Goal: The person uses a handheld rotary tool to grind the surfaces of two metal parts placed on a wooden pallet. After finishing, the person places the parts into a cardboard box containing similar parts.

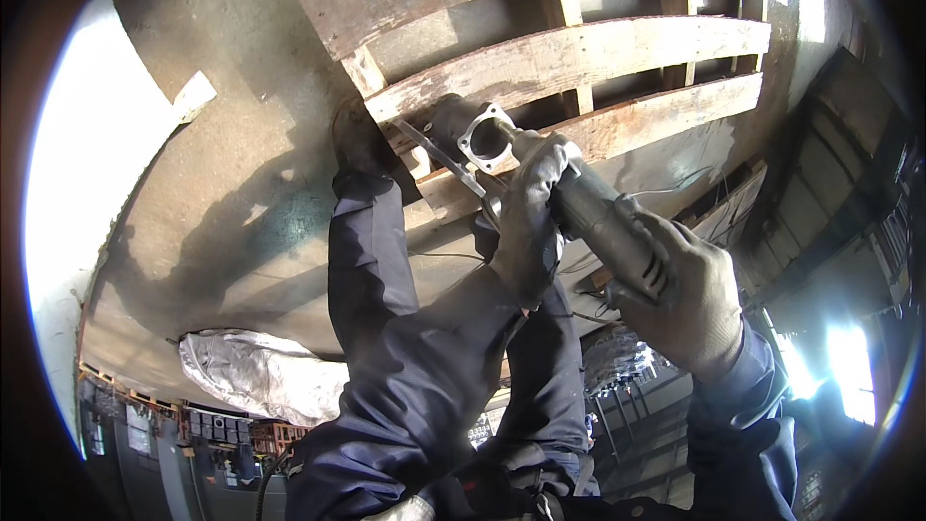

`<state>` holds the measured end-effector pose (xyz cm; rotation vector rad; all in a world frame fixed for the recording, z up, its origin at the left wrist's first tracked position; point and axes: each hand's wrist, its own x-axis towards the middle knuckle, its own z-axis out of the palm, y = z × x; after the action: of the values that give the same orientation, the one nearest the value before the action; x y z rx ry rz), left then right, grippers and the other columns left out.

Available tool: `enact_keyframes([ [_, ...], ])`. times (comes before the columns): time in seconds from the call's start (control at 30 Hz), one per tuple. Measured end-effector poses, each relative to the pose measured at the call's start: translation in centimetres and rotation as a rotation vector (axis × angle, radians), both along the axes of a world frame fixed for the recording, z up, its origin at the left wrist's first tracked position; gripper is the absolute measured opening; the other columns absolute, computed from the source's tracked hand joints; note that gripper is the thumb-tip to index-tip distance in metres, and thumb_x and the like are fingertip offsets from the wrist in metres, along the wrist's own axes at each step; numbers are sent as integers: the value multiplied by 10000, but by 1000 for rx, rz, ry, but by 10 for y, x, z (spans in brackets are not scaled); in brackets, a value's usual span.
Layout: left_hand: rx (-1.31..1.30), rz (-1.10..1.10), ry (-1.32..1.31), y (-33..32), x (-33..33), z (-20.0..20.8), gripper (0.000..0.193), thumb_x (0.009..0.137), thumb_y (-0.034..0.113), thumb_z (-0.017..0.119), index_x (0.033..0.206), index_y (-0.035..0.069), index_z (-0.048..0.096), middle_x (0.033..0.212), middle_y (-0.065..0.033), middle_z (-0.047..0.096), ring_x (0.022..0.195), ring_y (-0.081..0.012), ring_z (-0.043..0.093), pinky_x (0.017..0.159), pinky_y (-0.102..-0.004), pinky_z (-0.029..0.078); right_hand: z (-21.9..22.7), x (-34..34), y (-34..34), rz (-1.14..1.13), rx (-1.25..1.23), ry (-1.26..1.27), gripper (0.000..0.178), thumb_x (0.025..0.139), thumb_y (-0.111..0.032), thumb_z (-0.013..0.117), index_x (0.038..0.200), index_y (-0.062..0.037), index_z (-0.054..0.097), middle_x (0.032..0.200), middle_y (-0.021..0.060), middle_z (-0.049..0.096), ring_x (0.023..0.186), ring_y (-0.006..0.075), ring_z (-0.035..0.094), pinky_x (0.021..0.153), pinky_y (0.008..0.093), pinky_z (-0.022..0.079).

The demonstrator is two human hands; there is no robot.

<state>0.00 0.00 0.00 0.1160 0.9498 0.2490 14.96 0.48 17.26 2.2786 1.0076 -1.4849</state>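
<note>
Sunlit floor (241, 68) lay beneath a wooden pallet (579, 50), a flanged metal part (467, 140) at its near edge. Fingers of the left hand (532, 207) wrapped the front of a power tool (610, 227); the right hand (690, 294) gripped its rear, some fingers hidden. Whether the tip touched the part was unclear.

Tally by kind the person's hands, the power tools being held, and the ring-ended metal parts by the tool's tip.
Hands: 2 (left hand, right hand)
Power tool: 1
Metal part: 1
Total: 4
</note>
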Motion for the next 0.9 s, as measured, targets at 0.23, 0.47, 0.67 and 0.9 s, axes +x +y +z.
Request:
enact_keyframes([
  [0.23, -189, 109, -3, 11, 17, -6, 320, 1143, 479, 498, 1049, 195, 611, 848, 43, 536, 698, -65, 504, 596, -267, 400, -19, 11, 9, -27, 41, 29, 712, 775, -195, 860, 1446, -43, 677, 1169, 257, 775, 1025, 443, 788, 902, 469, 643],
  [0.47, -228, 161, -64, 7, 15, -15, 337, 1198, 395, 444, 1270, 99, 590, 1161, -11, 608, 1081, -114, 623, 956, -310, 545, -25, 19, 10, -66, 14, 55, 707, 791, -231, 863, 1453, -66, 678, 1167, 263, 773, 1002, 448, 786, 889, 483, 645],
  [0.67, -305, 40, 195, -17, 26, 6, 293, 1101, 414, 604, 1148, 142, 703, 952, 37, 604, 787, -72, 574, 631, -276, 493, -8, 18, -16, -130, -73, 25, 730, 782, -218, 854, 1463, -37, 661, 1193, 258, 776, 1049, 426, 790, 932, 473, 645],
  [0.9, -246, -5, 133, -25, 23, -1, 319, 1083, 451, 627, 1113, 139, 686, 912, 36, 605, 736, -82, 562, 590, -268, 442, -17, 22, -34, -203, -121, 55, 736, 780, -220, 863, 1464, -37, 661, 1182, 266, 777, 1060, 432, 785, 927, 469, 645],
])
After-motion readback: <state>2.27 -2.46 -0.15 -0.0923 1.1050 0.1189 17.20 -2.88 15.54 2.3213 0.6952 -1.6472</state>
